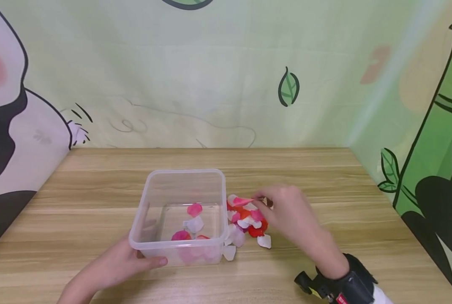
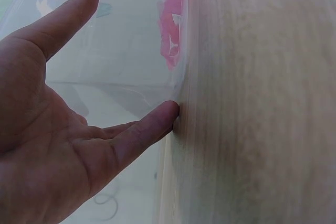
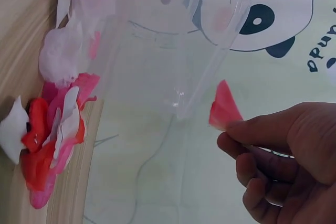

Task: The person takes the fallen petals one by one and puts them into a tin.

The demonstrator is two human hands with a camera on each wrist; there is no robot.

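A clear plastic box (image 1: 178, 172) stands on the wooden table, with several pink, white and red petals (image 1: 195, 224) inside. My left hand (image 1: 113, 266) rests against its near left corner, thumb along the front wall and fingers at the left side. In the left wrist view the fingers (image 2: 139, 135) of that hand are fairly straight, touching the box low down. Between thumb and forefinger, my right hand (image 1: 288, 211) pinches a pink petal (image 3: 224, 106), held up right of the box. Below it lies a loose heap of petals (image 1: 249, 219) in red, pink, white and pale purple.
The heap lies close along the box's right wall, with single white petals (image 1: 264, 241) at its near edge. Wooden table (image 1: 108, 190) surrounds the box. Behind it hangs a pale green backdrop (image 1: 218, 84) with panda and bamboo drawings.
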